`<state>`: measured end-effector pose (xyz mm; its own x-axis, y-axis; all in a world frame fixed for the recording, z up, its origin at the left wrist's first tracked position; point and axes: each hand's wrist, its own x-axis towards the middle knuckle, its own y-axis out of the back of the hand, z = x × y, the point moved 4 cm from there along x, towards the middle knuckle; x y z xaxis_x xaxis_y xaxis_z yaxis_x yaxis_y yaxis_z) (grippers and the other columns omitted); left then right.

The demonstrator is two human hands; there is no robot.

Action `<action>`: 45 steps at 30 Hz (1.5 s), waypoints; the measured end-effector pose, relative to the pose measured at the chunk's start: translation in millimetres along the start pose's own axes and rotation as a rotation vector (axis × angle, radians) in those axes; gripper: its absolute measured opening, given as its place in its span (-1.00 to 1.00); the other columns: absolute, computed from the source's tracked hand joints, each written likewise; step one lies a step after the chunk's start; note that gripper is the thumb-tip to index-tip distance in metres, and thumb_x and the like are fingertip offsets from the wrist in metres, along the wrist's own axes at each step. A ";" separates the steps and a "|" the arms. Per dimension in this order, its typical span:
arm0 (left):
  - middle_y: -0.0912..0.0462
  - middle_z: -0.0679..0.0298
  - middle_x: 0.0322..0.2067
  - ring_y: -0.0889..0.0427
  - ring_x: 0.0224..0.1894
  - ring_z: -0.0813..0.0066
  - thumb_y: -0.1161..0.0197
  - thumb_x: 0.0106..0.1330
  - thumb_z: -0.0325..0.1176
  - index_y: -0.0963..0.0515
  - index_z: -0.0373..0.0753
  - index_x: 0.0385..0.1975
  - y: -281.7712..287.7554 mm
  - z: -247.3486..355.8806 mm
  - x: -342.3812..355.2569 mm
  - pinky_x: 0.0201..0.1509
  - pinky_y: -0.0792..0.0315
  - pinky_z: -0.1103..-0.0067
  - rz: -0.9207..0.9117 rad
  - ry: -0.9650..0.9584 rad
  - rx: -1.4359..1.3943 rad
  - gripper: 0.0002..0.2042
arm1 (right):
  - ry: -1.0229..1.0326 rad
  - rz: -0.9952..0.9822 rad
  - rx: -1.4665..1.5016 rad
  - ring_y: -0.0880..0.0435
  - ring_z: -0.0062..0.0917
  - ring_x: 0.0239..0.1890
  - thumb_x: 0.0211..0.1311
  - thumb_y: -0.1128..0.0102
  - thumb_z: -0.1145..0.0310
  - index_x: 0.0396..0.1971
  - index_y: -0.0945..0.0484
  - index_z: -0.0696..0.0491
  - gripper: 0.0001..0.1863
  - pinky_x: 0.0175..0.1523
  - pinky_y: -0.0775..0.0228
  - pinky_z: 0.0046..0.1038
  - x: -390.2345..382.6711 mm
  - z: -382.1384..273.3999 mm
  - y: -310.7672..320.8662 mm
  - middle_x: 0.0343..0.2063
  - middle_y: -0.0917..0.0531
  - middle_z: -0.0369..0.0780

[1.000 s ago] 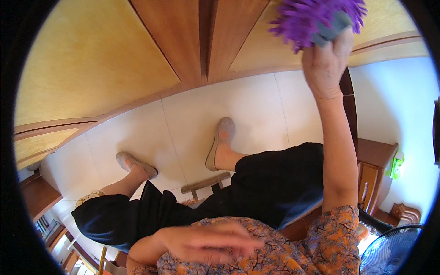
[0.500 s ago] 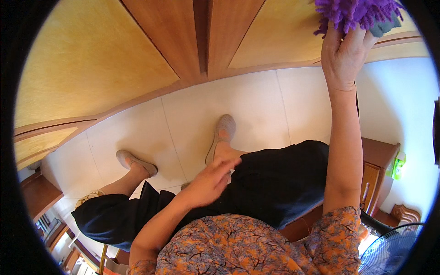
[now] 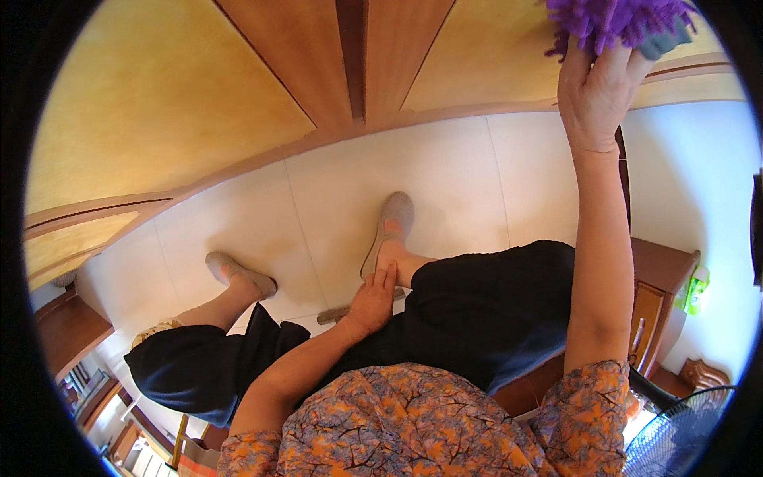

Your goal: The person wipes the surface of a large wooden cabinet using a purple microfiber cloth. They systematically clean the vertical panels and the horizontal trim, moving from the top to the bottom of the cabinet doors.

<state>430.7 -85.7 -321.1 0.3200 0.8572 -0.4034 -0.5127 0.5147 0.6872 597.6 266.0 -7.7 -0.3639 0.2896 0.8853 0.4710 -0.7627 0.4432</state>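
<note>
At upper right, the right hand (image 3: 596,99) is clasping a shaggy purple duster (image 3: 616,22), probably light, soft, best held by its grey backing (image 3: 666,44); below centre, the left hand (image 3: 372,304) is extending, empty.

Shaggy purple cloth (image 3: 612,22), gray-edged, in right hand (image 3: 598,99).

Yellow-panelled wooden doors (image 3: 175,103) filled the upper left and top of the frame. Below them spread a pale tiled floor (image 3: 445,167). At right, a brown cabinet (image 3: 661,264) stood beside a white wall (image 3: 664,159), which bluish light brightened.
</note>
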 end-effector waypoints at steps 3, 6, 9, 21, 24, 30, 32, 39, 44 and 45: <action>-0.38 -0.09 0.07 -0.45 0.09 -0.13 -0.22 0.11 -0.53 -0.06 -0.46 0.41 -3.2 1.8 -2.5 0.12 -0.49 0.21 0.069 0.026 -0.075 -0.21 | -0.084 -0.102 0.057 -0.31 0.09 0.19 0.26 -0.24 0.50 0.13 -0.44 0.11 -0.57 0.30 -0.17 -0.08 -6.7 2.3 2.3 0.15 -0.40 0.11; -0.37 -0.10 0.08 -0.44 0.11 -0.13 -0.23 0.12 -0.54 -0.12 -0.40 0.39 3.6 7.9 7.2 0.14 -0.46 0.18 0.096 0.019 -0.170 -0.24 | -0.096 0.030 0.077 -0.34 0.11 0.13 0.25 -0.23 0.49 0.12 -0.45 0.10 -0.58 0.25 -0.19 -0.06 15.2 -11.3 9.5 0.07 -0.44 0.11; -0.36 -0.10 0.10 -0.43 0.12 -0.13 -0.22 0.14 -0.55 -0.18 -0.30 0.39 7.3 18.0 24.2 0.16 -0.43 0.17 0.068 0.017 -0.112 -0.28 | 0.013 0.128 0.099 -0.41 0.05 0.08 0.22 -0.06 0.67 0.14 -0.42 0.18 -0.55 0.21 -0.27 -0.18 44.3 -29.9 12.7 0.04 -0.44 0.06; -0.35 -0.13 0.05 -0.41 0.14 -0.23 -0.21 0.19 -0.53 -0.07 -0.21 0.46 -1.5 2.7 11.9 0.13 -0.46 0.15 0.020 0.130 -0.210 -0.22 | -0.151 0.027 0.099 -0.42 0.05 0.03 0.12 -0.20 0.59 0.03 -0.50 0.08 -0.58 0.13 -0.27 -0.04 -4.5 -0.8 0.0 -0.02 -0.48 0.05; -0.34 -0.13 0.13 -0.42 0.12 -0.22 -0.25 0.14 -0.53 -0.04 -0.19 0.48 -4.1 14.7 22.6 0.20 -0.43 0.18 0.025 0.099 -0.228 -0.17 | -0.074 -0.009 0.102 -0.39 0.08 0.10 0.17 -0.22 0.55 0.03 -0.49 0.11 -0.62 0.18 -0.25 -0.04 34.9 -34.2 12.3 0.05 -0.47 0.07; -0.30 -0.19 0.20 -0.43 0.12 -0.27 -0.24 0.20 -0.46 -0.01 -0.12 0.49 2.3 -18.9 22.4 0.19 -0.42 0.10 -0.021 0.157 -0.135 -0.18 | 0.139 0.092 -0.018 -0.42 0.13 0.08 0.09 -0.24 0.52 0.03 -0.50 0.13 -0.57 0.17 -0.25 0.02 60.7 -56.2 -6.2 0.11 -0.45 0.12; -0.32 -0.18 0.19 -0.42 0.14 -0.26 -0.23 0.22 -0.44 -0.02 -0.09 0.49 2.6 -22.5 18.5 0.20 -0.41 0.10 -0.011 0.174 -0.156 -0.19 | 0.019 0.043 -0.090 -0.42 0.17 0.11 0.07 -0.24 0.48 0.06 -0.51 0.14 -0.53 0.17 -0.26 0.05 59.5 -45.6 -7.2 0.14 -0.44 0.15; -0.26 -0.20 0.33 -0.34 0.31 -0.25 -0.35 0.20 -0.30 -0.06 -0.03 0.49 -2.6 -40.7 37.6 0.32 -0.36 0.19 -0.087 0.157 -0.288 -0.17 | -0.125 0.057 0.058 -0.30 0.20 0.24 0.13 -0.16 0.57 0.07 -0.41 0.27 -0.55 0.34 -0.13 0.06 80.1 -113.7 -10.5 0.18 -0.36 0.22; -0.34 -0.17 0.28 -0.39 0.29 -0.17 -0.28 0.23 -0.39 -0.12 -0.11 0.45 10.3 -65.0 38.0 0.31 -0.37 0.20 0.063 0.180 -0.357 -0.25 | 0.008 0.042 0.047 -0.30 0.18 0.29 0.13 -0.15 0.57 0.10 -0.41 0.26 -0.53 0.38 -0.14 0.02 149.2 -164.2 1.5 0.24 -0.32 0.26; -0.36 -0.18 0.26 -0.40 0.28 -0.17 -0.24 0.26 -0.39 -0.12 -0.13 0.45 21.7 -68.5 35.1 0.30 -0.37 0.20 0.094 0.184 -0.365 -0.28 | 0.009 0.056 0.031 -0.31 0.18 0.30 0.13 -0.15 0.57 0.11 -0.41 0.26 -0.52 0.39 -0.14 0.02 165.4 -159.5 4.7 0.25 -0.32 0.26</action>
<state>376.3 -43.5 -361.8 0.1279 0.8718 -0.4730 -0.7920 0.3768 0.4804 411.4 218.1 118.3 -0.3433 0.2423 0.9075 0.5155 -0.7590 0.3977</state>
